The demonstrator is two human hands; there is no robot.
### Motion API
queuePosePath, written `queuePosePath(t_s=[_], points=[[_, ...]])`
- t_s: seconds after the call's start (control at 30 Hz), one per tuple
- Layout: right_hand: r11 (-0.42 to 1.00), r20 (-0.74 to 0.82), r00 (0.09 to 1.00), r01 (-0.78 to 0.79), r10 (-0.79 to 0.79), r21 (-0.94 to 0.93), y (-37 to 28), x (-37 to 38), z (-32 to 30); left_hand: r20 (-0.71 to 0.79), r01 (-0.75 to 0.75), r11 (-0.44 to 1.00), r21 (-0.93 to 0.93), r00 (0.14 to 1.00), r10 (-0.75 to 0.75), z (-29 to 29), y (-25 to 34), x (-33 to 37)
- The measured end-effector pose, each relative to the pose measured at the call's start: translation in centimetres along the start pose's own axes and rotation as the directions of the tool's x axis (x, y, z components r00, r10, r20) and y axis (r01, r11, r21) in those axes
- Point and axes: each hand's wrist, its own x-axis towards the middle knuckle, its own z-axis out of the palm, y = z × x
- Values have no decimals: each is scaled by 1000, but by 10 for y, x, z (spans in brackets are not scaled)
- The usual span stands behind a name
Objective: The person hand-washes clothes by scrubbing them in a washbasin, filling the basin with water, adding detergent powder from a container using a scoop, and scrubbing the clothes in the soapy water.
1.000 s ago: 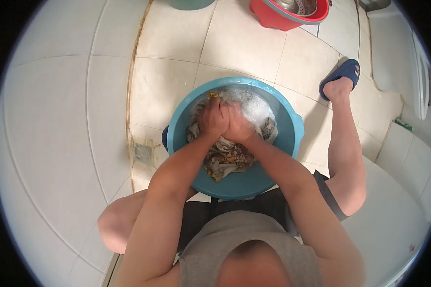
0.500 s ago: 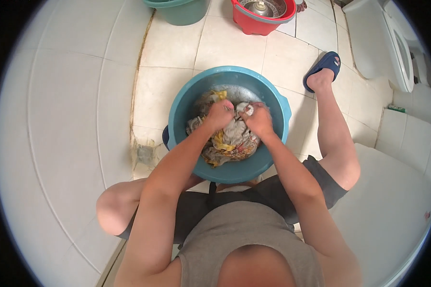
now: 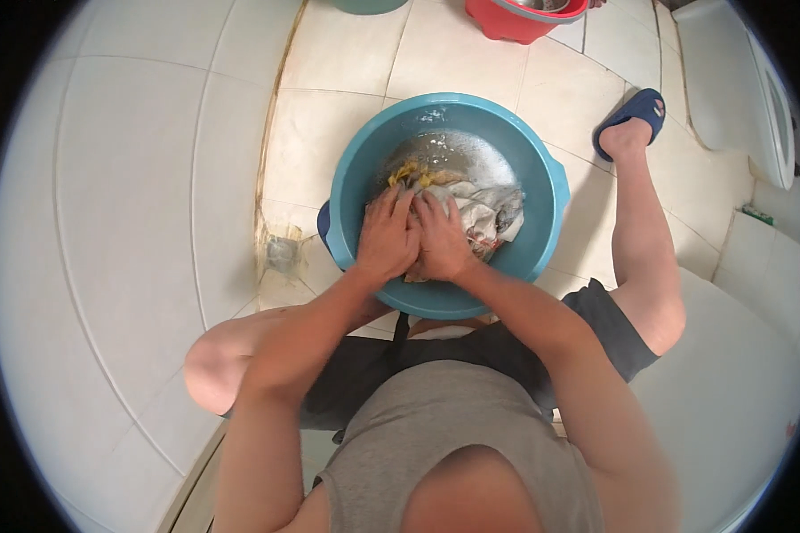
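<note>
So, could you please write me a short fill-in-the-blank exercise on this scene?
1. The left hand and the right hand touch the cloth, which lies ____ the basin.
2. Seen from the person, the foam lies on the ____ side of the cloth.
3. The colour of the bucket below its grey rim is ____.
4. The slipper fully in view is on the person's ____ foot.

Missing words: inside; far; red; right.

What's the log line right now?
left hand: on cloth; right hand: on cloth; cloth: in blue tub; suds: beyond cloth
</note>
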Motion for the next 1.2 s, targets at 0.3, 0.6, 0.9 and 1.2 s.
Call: queuePosePath(t_s=[0.3, 0.6, 0.9, 1.2], points=[[977, -138, 985, 126, -103, 173, 85, 54, 34, -170, 284, 958, -33, 943, -285, 52, -1, 75], [905, 336, 919, -311, 207, 292, 129, 87, -10, 179, 626, 774, -96, 775, -606, 64, -3, 176], [375, 94, 506, -739, 857, 559, 127, 17, -25, 404, 540, 773, -333, 822, -401, 55, -10, 118], [178, 273, 594, -589, 757, 788, 84, -17, -33, 403, 603, 636, -481, 797, -450, 25, 2, 45]])
